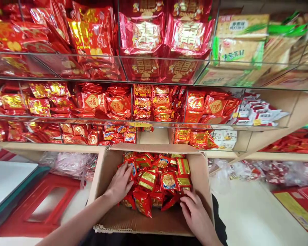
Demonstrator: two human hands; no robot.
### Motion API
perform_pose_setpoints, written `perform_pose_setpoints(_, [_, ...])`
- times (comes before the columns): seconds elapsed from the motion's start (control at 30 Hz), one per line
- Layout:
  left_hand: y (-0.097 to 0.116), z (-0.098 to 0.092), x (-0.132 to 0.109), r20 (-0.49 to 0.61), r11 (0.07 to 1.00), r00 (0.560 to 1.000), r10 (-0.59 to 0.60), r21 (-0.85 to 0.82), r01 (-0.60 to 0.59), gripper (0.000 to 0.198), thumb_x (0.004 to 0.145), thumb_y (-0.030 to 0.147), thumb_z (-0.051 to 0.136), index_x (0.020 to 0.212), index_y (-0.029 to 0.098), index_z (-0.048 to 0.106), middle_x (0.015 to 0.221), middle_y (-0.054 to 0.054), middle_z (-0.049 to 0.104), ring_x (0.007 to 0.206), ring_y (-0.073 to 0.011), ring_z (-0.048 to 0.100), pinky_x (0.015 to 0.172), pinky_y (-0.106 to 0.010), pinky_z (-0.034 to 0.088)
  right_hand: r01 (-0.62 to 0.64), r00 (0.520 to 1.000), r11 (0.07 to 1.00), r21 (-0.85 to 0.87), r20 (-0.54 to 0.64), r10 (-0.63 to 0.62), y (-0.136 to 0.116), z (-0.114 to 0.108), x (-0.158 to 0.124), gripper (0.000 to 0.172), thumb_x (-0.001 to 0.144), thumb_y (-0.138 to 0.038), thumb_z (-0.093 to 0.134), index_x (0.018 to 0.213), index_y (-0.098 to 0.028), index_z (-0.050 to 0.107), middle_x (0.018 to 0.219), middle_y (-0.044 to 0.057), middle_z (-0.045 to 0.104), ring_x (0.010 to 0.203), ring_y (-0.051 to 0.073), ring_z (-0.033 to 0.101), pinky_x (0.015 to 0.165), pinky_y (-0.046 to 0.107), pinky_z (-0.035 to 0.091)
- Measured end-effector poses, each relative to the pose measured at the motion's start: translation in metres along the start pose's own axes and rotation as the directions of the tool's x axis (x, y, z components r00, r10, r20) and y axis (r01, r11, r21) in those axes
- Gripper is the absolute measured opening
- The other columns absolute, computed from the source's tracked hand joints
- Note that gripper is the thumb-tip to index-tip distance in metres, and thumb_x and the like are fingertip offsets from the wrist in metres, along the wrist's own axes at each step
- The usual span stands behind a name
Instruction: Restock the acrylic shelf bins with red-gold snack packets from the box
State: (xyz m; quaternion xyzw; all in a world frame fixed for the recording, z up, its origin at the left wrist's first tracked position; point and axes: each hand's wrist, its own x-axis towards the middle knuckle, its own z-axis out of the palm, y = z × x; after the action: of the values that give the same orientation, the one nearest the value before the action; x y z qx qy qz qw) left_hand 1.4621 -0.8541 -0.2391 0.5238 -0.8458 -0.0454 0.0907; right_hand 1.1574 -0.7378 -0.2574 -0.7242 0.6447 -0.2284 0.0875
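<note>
Red-gold packets point(147, 180) heaped inside cardboard box point(154, 223). Left hand point(120, 182) on heap's left side, right hand point(195, 210) at right edge; fingers loosely bent, grip on any packet unclear. Box's far flap point(154, 147) between heap and stocked shelves point(89, 147), clear panels point(166, 70) fronting goods. Red plastic frame point(19, 215) left, bagged goods point(72, 165) behind, red-yellow carton point(295, 208) right.

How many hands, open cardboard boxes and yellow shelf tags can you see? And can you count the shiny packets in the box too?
Hands: 2 (left hand, right hand)
Open cardboard box: 1
Yellow shelf tag: 1
Total: 4
The red-and-gold packets overlap in a heap, so I can't count them all.
</note>
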Motion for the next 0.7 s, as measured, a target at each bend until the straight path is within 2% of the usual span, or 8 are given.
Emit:
perform_pose_setpoints(0.07, [-0.006,0.011,-0.002,0.057,0.991,0.990,-0.131,-0.026,0.132,0.053,0.076,0.027,0.043,0.126,0.013,0.032,0.129,-0.014,0.038,0.120,-0.0257,0.033,0.096,-0.041,0.033,-0.028,0.999,1.000,0.003,0.018,0.028,-0.001,-0.001,0.002,0.015,0.079,-0.023,0.043,0.082,-0.022,0.058,0.105,0.006,0.054,0.098,0.020,0.051,0.083,0.036,0.047])
perform_pose_setpoints(0.2, [-0.009,0.006,-0.002,0.180,0.982,0.972,-0.151,-0.083,0.168,0.055,0.074,0.026,0.045,0.126,0.017,0.032,0.125,-0.009,0.044,0.115,-0.0227,0.038,0.094,-0.038,0.033,-0.069,0.996,0.997,0.024,0.056,0.068,-0.003,-0.002,0.006,0.016,0.078,-0.022,0.042,0.081,-0.023,0.059,0.102,0.006,0.056,0.096,0.021,0.053,0.081,0.038,0.048])
perform_pose_setpoints(0.3, [-0.005,-0.008,0.000,0.198,0.968,0.959,-0.202,-0.107,0.225,0.053,0.070,0.023,0.048,0.122,0.018,0.038,0.113,-0.009,0.052,0.105,-0.0222,0.046,0.090,-0.037,0.036,-0.084,0.995,0.995,0.046,0.056,0.082,-0.002,-0.002,0.007,0.016,0.077,-0.022,0.043,0.079,-0.022,0.059,0.100,0.006,0.057,0.094,0.022,0.054,0.080,0.039,0.048])
perform_pose_setpoints(0.37, [-0.003,-0.018,0.001,0.197,0.954,0.959,-0.202,-0.181,0.238,0.043,0.069,0.023,0.049,0.112,0.018,0.048,0.103,-0.008,0.056,0.098,-0.0213,0.050,0.087,-0.035,0.039,-0.077,0.997,0.994,0.076,0.029,0.075,-0.002,-0.003,0.006,0.016,0.078,-0.021,0.043,0.079,-0.023,0.059,0.099,0.006,0.057,0.094,0.022,0.055,0.081,0.039,0.048])
perform_pose_setpoints(0.47, [0.005,-0.035,0.002,0.117,0.892,0.962,-0.247,-0.361,0.273,0.027,0.068,0.027,0.053,0.094,0.017,0.056,0.093,-0.008,0.058,0.090,-0.0210,0.054,0.085,-0.035,0.040,-0.046,0.998,0.984,0.172,-0.036,0.053,-0.007,-0.007,0.007,0.015,0.078,-0.023,0.045,0.082,-0.023,0.059,0.099,0.006,0.058,0.094,0.022,0.054,0.082,0.040,0.046])
perform_pose_setpoints(0.53, [0.018,-0.047,0.003,0.084,0.767,0.939,-0.334,-0.555,0.322,0.024,0.069,0.031,0.054,0.089,0.018,0.054,0.090,-0.006,0.059,0.086,-0.0203,0.055,0.082,-0.035,0.042,-0.060,0.996,0.953,0.295,-0.039,0.075,-0.019,-0.011,0.013,0.014,0.079,-0.026,0.045,0.084,-0.023,0.058,0.098,0.007,0.058,0.094,0.022,0.054,0.083,0.039,0.045])
perform_pose_setpoints(0.6, [0.038,-0.058,0.005,0.146,0.530,0.914,-0.377,-0.776,0.342,0.025,0.069,0.035,0.056,0.088,0.019,0.051,0.087,-0.003,0.061,0.082,-0.0181,0.057,0.078,-0.033,0.045,-0.142,0.988,0.865,0.481,0.019,0.151,-0.039,-0.015,0.023,0.017,0.080,-0.031,0.045,0.089,-0.022,0.056,0.098,0.007,0.059,0.092,0.022,0.055,0.081,0.037,0.045])
perform_pose_setpoints(0.7, [0.075,-0.070,0.011,0.251,0.162,0.914,-0.318,-0.936,0.313,0.031,0.067,0.034,0.060,0.091,0.018,0.049,0.084,-0.002,0.062,0.078,-0.0150,0.058,0.075,-0.030,0.046,-0.301,0.947,0.584,0.753,0.165,0.275,-0.073,-0.017,0.046,0.028,0.081,-0.040,0.041,0.099,-0.020,0.049,0.095,0.007,0.060,0.084,0.020,0.058,0.072,0.032,0.049])
